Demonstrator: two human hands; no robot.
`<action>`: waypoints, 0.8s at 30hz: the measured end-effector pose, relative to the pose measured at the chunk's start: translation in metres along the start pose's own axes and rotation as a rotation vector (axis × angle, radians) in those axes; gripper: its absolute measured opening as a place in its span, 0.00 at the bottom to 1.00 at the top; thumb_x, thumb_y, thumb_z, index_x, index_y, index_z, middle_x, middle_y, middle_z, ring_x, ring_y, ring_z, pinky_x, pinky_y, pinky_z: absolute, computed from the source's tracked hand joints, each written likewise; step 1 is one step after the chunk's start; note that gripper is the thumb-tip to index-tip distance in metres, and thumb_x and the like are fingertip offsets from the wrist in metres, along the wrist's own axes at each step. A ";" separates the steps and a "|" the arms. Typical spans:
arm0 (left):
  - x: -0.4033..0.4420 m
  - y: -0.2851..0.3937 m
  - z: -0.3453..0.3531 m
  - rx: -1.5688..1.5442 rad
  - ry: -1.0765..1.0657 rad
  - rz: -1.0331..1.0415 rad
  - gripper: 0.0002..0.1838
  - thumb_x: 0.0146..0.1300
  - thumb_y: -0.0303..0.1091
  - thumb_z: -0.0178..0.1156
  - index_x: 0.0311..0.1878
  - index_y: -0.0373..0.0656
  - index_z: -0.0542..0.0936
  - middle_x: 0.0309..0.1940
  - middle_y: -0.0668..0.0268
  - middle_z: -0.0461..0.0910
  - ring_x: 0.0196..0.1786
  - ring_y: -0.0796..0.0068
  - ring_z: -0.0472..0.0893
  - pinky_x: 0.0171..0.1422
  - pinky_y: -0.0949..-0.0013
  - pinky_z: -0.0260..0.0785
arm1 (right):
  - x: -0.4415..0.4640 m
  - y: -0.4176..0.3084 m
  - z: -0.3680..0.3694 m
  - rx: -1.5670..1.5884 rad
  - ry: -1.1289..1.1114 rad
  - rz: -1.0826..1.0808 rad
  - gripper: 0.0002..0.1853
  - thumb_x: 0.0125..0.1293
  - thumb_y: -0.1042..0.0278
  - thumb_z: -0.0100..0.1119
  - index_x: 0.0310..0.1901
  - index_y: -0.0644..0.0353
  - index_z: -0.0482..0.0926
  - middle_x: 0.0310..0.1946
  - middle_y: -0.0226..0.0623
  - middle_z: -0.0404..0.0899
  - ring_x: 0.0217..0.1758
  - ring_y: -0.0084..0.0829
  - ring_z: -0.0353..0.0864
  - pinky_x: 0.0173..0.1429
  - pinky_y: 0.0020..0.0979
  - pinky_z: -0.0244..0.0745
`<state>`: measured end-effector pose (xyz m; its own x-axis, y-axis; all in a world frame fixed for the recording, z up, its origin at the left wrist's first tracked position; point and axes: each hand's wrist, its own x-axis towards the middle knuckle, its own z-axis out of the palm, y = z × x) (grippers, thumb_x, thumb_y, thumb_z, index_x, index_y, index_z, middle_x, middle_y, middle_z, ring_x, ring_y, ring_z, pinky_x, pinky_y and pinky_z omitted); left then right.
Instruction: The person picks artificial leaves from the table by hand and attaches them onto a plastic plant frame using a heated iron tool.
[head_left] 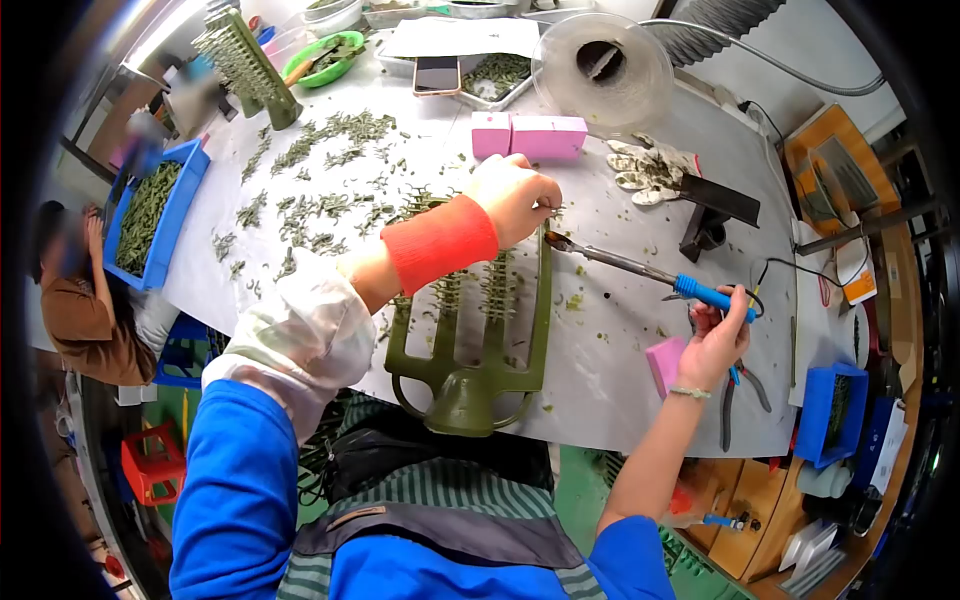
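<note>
My right hand (715,350) is wrapped round the blue handle of a soldering iron (625,263), whose dark tip points left. Close to that tip, my left hand (508,200) is pinched shut; what sits between its fingertips is too small to name. Below my left hand lies a dark green frame (465,385) with long bars and a cone-shaped base towards me. Rows of small green pieces stick out from its inner bars. My left forearm and hand hide part of its far end.
Loose green pieces (345,135) are scattered over the left of the table. Pink blocks (548,138), a soiled glove (650,170), a black stand (715,205) and pliers (728,410) lie around. A similar green frame (250,70) stands at back left. Another person (90,320) sits at left.
</note>
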<state>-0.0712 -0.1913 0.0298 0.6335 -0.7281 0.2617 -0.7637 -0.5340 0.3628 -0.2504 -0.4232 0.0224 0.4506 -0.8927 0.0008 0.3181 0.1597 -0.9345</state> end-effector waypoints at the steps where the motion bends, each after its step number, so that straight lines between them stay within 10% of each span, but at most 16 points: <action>1: 0.000 0.002 0.001 0.063 0.017 0.000 0.07 0.54 0.35 0.65 0.37 0.53 0.84 0.32 0.66 0.81 0.43 0.64 0.77 0.50 0.62 0.70 | 0.001 0.002 0.001 0.000 -0.009 0.001 0.15 0.65 0.59 0.60 0.31 0.64 0.77 0.21 0.33 0.76 0.20 0.21 0.75 0.26 0.21 0.73; 21: 0.001 0.001 -0.003 0.112 -0.009 -0.051 0.08 0.51 0.37 0.68 0.36 0.52 0.85 0.31 0.65 0.80 0.41 0.64 0.78 0.50 0.60 0.69 | 0.002 -0.008 -0.008 -0.072 0.008 0.000 0.16 0.64 0.56 0.60 0.29 0.62 0.77 0.21 0.31 0.75 0.19 0.19 0.72 0.25 0.19 0.69; 24: 0.005 -0.053 -0.015 -0.434 0.049 -0.030 0.08 0.60 0.34 0.64 0.40 0.42 0.81 0.36 0.63 0.82 0.40 0.70 0.82 0.47 0.68 0.73 | -0.003 -0.013 -0.007 0.004 -0.021 -0.023 0.16 0.65 0.56 0.60 0.29 0.61 0.77 0.21 0.29 0.75 0.20 0.17 0.72 0.24 0.17 0.67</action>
<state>-0.0261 -0.1598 0.0255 0.6676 -0.6883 0.2839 -0.6286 -0.3166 0.7104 -0.2622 -0.4257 0.0323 0.4602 -0.8873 0.0296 0.3316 0.1409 -0.9328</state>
